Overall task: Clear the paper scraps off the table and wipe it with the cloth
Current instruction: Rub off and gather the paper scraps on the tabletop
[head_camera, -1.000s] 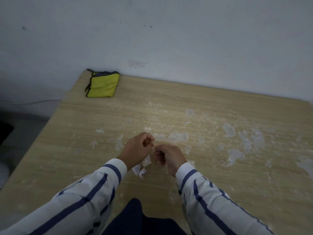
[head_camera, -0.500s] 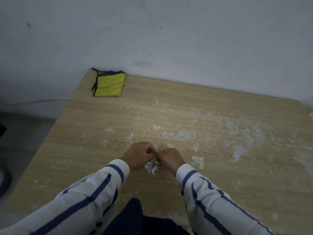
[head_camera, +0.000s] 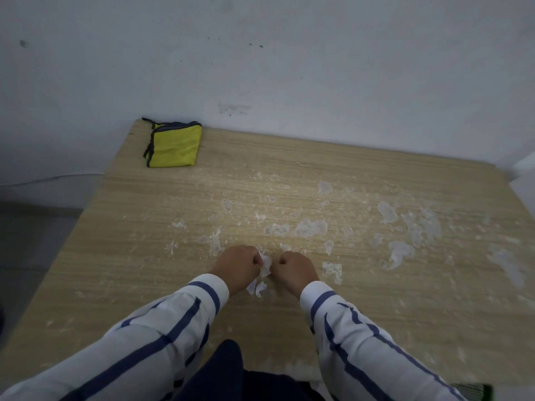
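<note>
White paper scraps (head_camera: 262, 274) hang from my left hand (head_camera: 238, 264), which is closed around them near the table's middle front. My right hand (head_camera: 295, 269) is a fist just to the right, a small gap from the scraps; whether it holds anything I cannot tell. More whitish scraps and stuck patches lie on the wooden table (head_camera: 144, 270), such as one patch (head_camera: 311, 227) beyond my hands and another (head_camera: 333, 269) to the right. A folded yellow cloth (head_camera: 175, 144) with dark trim lies at the far left corner.
A pale wall runs along the table's far edge. The floor and a thin cable (head_camera: 52, 179) show left of the table. White smears spread toward the right edge (head_camera: 503, 261). My dark trousers (head_camera: 231, 377) are at the front edge.
My hands came together half a second ago and have now drawn slightly apart, the scraps staying in my left hand. The view has shifted a little.
</note>
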